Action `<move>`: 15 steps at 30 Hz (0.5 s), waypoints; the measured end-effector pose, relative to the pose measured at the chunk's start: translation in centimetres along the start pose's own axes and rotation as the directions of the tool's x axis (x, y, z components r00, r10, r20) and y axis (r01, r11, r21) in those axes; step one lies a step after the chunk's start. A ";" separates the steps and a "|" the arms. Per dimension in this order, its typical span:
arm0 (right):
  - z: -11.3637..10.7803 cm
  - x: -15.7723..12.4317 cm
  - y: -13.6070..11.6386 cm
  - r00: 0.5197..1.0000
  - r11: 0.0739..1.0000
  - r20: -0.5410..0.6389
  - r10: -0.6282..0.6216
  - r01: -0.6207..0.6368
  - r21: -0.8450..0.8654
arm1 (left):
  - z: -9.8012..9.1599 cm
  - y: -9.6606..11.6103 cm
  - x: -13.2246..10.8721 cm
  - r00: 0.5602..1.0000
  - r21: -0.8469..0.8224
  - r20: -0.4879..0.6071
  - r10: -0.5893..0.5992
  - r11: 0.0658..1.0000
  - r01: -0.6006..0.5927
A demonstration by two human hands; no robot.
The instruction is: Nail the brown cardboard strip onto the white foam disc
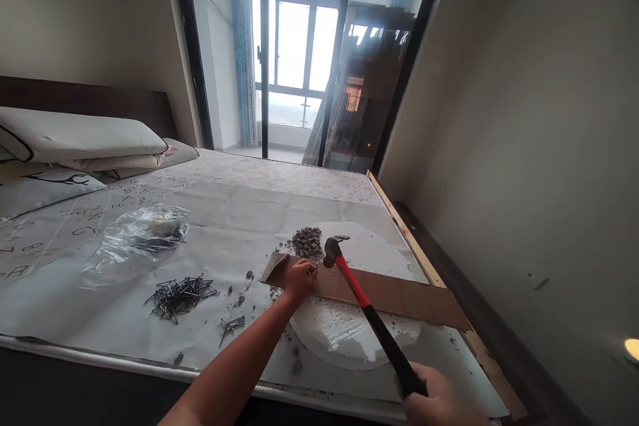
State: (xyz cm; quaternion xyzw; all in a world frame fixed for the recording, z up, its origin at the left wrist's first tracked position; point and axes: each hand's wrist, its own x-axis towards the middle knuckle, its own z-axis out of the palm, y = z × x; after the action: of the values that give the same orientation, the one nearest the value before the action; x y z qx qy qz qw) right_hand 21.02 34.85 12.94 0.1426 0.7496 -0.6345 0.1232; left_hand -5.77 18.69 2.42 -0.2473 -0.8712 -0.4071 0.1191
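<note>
My right hand (pixel 439 399) grips the black end of a red-and-black claw hammer (pixel 367 309). The hammer's head hovers just right of my left hand (pixel 299 277). My left hand pinches a small nail upright on a brown cardboard strip (pixel 399 293). The strip lies across a white foam disc (pixel 344 336) on a bed. A little heap of grey rubble (pixel 307 241) sits just beyond the strip. A pile of loose nails (pixel 182 294) lies to the left, with a few more nails (pixel 230 326) nearer me.
A crumpled clear plastic bag (pixel 142 236) lies on the paper-covered mattress (pixel 100 266). Pillows (pixel 74 140) are stacked at the far left by the headboard. A wooden slat (pixel 414 239) runs along the bed's right edge beside the wall. Glass sliding doors (pixel 299 60) stand beyond.
</note>
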 end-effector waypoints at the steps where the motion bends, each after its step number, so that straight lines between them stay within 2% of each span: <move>1: 0.1 0.3 -0.5 1.000 1.000 0.013 -0.018 0.018 -0.002 | 0.0 0.0 0.0 1.000 0.001 0.000 -0.001 1.000 0.001; 4: 0.6 0.8 -1.7 0.998 0.998 -0.015 -0.057 0.057 -0.001 | 0.1 0.0 0.0 1.000 0.018 0.002 -0.007 1.000 0.007; 7: 1.5 1.5 -1.8 0.999 0.999 -0.032 0.008 -0.006 0.051 | 0.3 -0.3 0.0 1.000 0.041 0.012 -0.009 0.999 0.009; 11: 2.6 2.8 -1.1 0.993 0.992 0.038 0.109 -0.111 0.064 | 0.5 -0.7 -0.2 1.000 0.056 0.005 -0.002 0.998 0.002; 15: 2.2 2.2 -2.3 0.996 0.995 0.014 0.086 -0.087 0.047 | 0.5 -0.9 -0.3 1.000 0.081 0.019 0.003 0.997 -0.004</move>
State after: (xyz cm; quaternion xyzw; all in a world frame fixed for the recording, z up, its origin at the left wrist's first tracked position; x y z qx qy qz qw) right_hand 18.10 32.47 13.84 0.1743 0.7266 -0.6471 0.1515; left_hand -5.96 18.45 1.39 -0.2476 -0.8876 -0.3690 0.1214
